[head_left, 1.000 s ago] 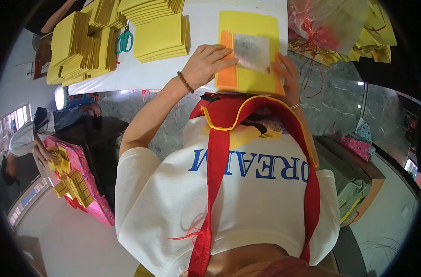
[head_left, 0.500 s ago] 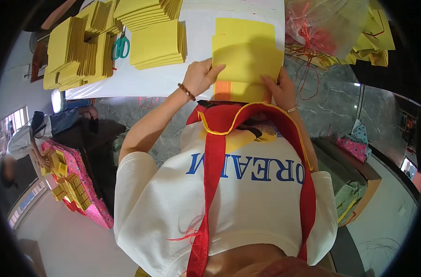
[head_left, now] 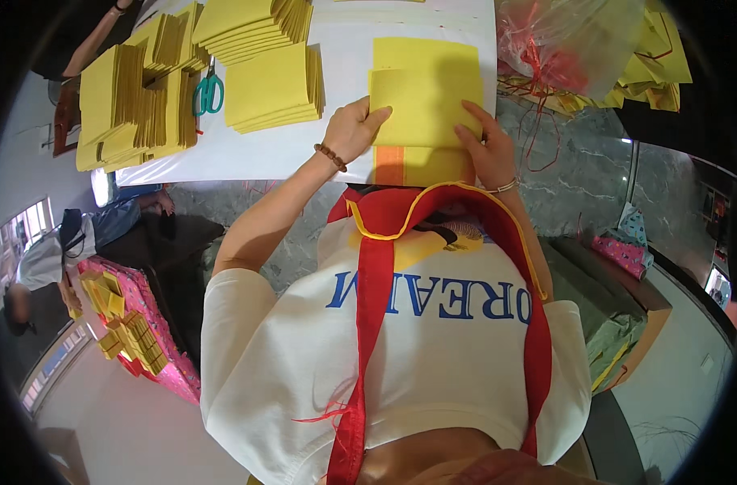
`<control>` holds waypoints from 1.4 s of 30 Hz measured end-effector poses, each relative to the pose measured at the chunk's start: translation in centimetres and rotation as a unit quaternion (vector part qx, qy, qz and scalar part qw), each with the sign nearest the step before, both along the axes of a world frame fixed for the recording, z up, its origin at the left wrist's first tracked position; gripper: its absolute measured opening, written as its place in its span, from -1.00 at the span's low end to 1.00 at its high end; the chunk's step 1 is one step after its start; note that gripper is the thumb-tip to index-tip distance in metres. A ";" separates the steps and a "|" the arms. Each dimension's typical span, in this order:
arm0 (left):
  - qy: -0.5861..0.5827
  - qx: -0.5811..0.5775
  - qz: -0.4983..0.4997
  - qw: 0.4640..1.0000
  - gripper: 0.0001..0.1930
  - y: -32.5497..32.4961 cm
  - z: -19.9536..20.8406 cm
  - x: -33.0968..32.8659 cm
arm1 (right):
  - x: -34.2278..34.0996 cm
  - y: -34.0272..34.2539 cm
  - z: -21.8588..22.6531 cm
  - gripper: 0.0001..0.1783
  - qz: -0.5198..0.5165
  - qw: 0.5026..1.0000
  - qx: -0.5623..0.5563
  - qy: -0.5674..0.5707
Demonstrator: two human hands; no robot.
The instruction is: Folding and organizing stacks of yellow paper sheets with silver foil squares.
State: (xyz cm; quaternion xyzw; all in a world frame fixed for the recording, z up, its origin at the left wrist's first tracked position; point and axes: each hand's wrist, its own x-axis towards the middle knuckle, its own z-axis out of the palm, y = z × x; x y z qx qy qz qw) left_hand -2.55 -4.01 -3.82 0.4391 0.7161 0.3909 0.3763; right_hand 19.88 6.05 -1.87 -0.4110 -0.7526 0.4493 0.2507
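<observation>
A yellow paper sheet (head_left: 423,109), folded over, lies at the table's near edge in front of me with an orange strip showing low on its left. My left hand (head_left: 354,128) pinches its left edge, thumb on top and the other fingers mostly hidden. On the opposite side my right hand (head_left: 489,147) grips the right edge, its thumb and index finger resting on the upper face. Left of my left hand lies a stack of folded yellow papers (head_left: 271,87). Green-handled scissors (head_left: 209,95) are beside that stack.
More yellow paper stacks (head_left: 108,101) crowd the table's left end. A clear plastic bag (head_left: 574,44) with red string lies beyond its right edge, near loose yellow papers (head_left: 658,61). Another person's arm (head_left: 93,44) reaches in at upper left. Yellow bundles (head_left: 134,339) sit on a pink cloth.
My right index finger has come onto the paper's upper face. The folded paper sits slightly nearer me. At upper left, the other person's arm has shifted.
</observation>
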 end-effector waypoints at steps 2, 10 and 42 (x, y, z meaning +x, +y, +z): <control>-0.063 -0.090 0.006 0.994 -0.66 0.6 0.7 -0.2 | -0.1 0.1 0.0 -0.55 -0.004 0.998 -0.063 -0.027; -0.139 -0.069 0.049 0.987 -0.70 1.0 0.4 -0.2 | -0.7 0.5 -1.2 -0.56 -0.024 0.997 -0.067 -0.024; 0.474 0.156 -0.250 0.830 -0.36 1.8 0.5 4.7 | 2.5 -3.5 -3.1 -0.33 0.125 0.899 0.347 -0.235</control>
